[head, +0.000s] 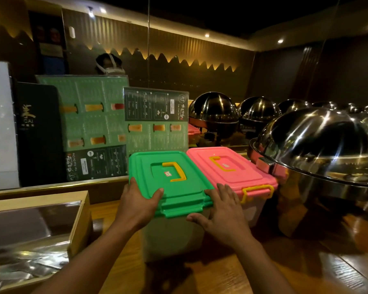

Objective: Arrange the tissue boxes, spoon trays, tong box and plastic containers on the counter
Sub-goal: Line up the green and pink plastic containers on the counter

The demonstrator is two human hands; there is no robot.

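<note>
Menu (pixel 155 119) print is illegible (too small, blurred).

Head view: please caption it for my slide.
Left hand grips, right hand touches the green-lidded translucent plastic container beside the pink-lidded plastic container on the wooden counter.

Two green drinks menus are propped against the back wall, a large one (pixel 83 115) partly covered by a smaller one (pixel 157 124). A black folder (pixel 38 132) and a white panel (pixel 0 124) are stood to their left. At the right, polished steel domes (pixel 319 145) are ranged in rows, reflected light being seen on each. A zigzag lit strip (pixel 179 58) is run along the wall.
</note>
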